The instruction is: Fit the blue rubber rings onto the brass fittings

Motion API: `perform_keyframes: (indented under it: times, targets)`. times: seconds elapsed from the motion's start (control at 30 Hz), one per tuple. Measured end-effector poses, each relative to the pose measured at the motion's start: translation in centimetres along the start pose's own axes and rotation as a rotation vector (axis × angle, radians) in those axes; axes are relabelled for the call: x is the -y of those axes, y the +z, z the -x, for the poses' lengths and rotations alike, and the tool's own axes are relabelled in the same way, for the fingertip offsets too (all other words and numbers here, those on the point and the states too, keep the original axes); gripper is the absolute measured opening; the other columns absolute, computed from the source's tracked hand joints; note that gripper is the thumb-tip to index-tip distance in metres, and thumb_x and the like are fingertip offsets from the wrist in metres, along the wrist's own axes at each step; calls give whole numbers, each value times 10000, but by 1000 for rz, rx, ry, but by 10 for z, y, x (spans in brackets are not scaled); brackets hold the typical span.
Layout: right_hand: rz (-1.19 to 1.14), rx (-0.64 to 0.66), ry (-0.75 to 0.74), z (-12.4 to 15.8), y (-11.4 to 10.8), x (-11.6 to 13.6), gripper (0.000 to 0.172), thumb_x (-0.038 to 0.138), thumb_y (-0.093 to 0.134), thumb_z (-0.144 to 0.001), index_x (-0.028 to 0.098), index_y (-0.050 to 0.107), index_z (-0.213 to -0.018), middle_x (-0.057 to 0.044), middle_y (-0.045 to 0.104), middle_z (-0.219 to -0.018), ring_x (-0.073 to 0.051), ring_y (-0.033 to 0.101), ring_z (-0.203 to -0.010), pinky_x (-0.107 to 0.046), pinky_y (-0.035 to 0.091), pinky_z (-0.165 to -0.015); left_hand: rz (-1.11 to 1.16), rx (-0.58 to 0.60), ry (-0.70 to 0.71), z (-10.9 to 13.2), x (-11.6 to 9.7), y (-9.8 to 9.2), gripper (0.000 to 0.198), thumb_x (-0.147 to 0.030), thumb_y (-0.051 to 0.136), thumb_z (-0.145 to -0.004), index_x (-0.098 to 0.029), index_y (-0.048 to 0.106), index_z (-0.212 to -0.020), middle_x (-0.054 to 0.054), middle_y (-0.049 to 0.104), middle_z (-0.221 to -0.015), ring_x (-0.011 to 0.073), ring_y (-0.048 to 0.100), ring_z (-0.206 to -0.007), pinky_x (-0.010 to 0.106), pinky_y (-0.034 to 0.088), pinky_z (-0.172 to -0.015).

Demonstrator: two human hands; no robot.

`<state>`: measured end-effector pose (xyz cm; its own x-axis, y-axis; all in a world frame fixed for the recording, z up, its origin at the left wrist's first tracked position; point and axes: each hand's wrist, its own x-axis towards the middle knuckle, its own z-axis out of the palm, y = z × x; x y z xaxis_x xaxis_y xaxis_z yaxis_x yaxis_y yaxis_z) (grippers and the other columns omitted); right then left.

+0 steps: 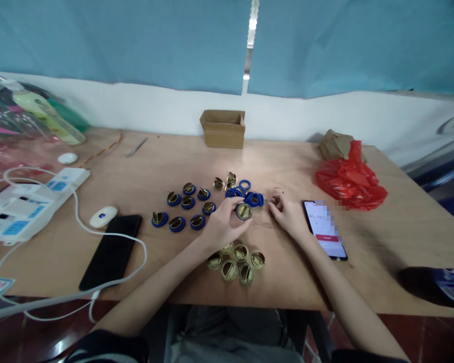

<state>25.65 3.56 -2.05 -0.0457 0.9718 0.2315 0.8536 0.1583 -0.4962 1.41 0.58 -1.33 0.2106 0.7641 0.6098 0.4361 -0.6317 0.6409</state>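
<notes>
My left hand [224,225] grips a round brass fitting [244,211] with a raised bar across it, between thumb and fingers. My right hand [288,214] is closed in a pinch over the table; what its fingertips hold is too small to make out. Between the hands are small clear pieces [265,205] and a heap of blue rings [252,198]. Left of my left hand, several brass fittings sit in blue rings [188,201]. Closer to me lie several ringless brass fittings [240,253]; a few more [230,178] lie behind the blue rings.
A small cardboard box [224,135] stands against the wall. To the right are a lit phone [323,227], a red plastic bag [350,181] and a dark bottle [435,286]. A black phone [111,252], white cables and a power strip [38,204] occupy the left.
</notes>
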Motion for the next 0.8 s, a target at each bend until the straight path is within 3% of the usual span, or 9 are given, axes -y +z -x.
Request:
perform_keyframes:
  times: [0.23,0.53,0.63,0.8]
  targets:
    - [40,-19,-26,-4,12,1,185,265,525,-964,178,666,-1046,-97,773,-832,-252,708,-671,-294,405,-589,28,37,-3,2,-1,0,520,-262,765,-844,-196,510,-1292,99,694,-1171,212,739,-1022,355,630,-922]
    - [174,22,34,-9,19,4,193,276,485,-1004,156,635,-1017,-119,746,-799,-255,678,-637,-298,364,-562,41,69,-2,3,-3,1,526,-254,763,-843,-201,506,-1299,95,696,-1175,208,739,-1025,346,628,-921]
    - [36,-48,34,-8,15,5,189,297,483,-1003,164,618,-1006,-88,721,-769,-226,649,-611,-287,373,-567,41,66,-3,3,-2,1,532,-248,768,-841,-197,505,-1301,93,697,-1175,202,735,-1031,337,621,-929]
    - [-209,-287,-2,-3,0,16,235,411,533,-990,199,622,-941,-2,629,-676,-166,554,-566,-271,384,-572,104,62,-66,-2,-6,-1,509,-240,769,-824,-194,531,-1272,86,711,-1149,207,730,-1019,363,604,-948]
